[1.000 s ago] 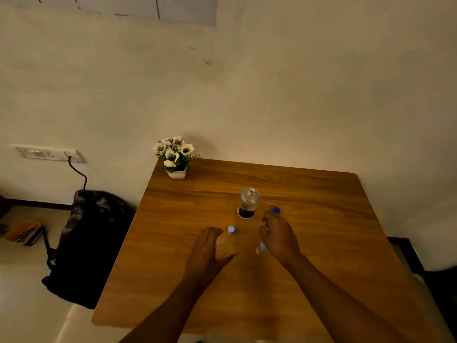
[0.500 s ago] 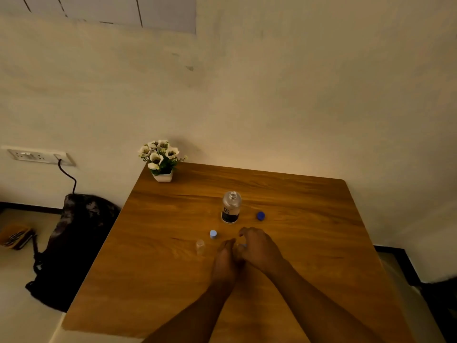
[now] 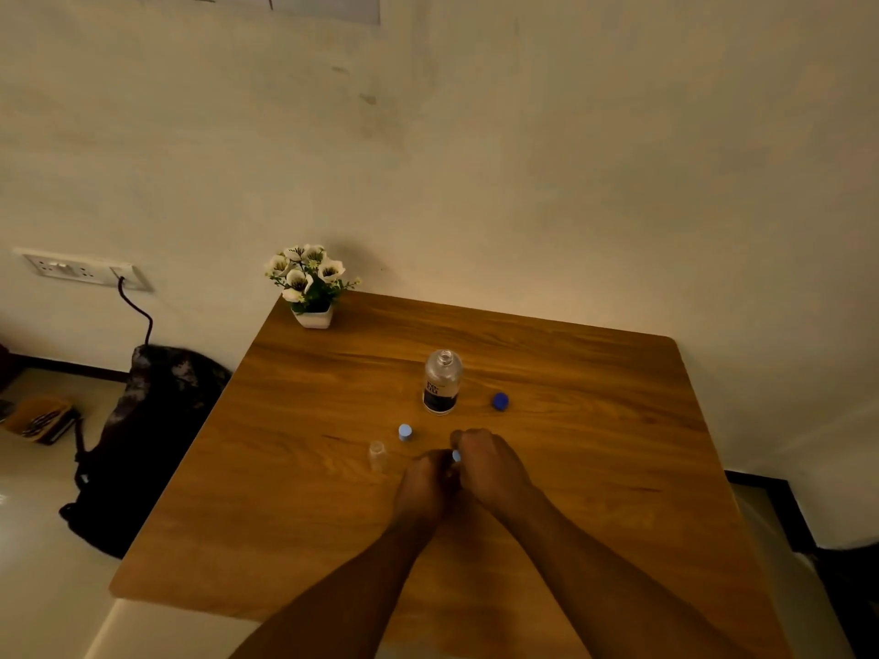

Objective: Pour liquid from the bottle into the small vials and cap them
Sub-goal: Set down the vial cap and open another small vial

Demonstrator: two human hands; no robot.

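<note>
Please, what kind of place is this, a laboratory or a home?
Probably a home room, not a laboratory: a wooden table stands against a plain wall, with a small flower pot, a wall socket and a dark bag on the floor.

Your two hands meet near the middle of the table (image 3: 594, 420), the left hand (image 3: 423, 487) touching the right hand (image 3: 490, 468), with a small cap (image 3: 456, 456) between their fingertips. At 10 o'clock from them an open vial (image 3: 377, 454) stands just beside; a capped vial (image 3: 405, 432) stands at 11 o'clock. The bottle (image 3: 442, 382) stands at 12 o'clock, farther back, its cap (image 3: 500, 400) lying at its 3 o'clock. The flower pot (image 3: 314, 287) sits at the table's far left corner. On the floor at 9 o'clock a bag (image 3: 152, 439) leans below the wall socket (image 3: 85, 271).
</note>
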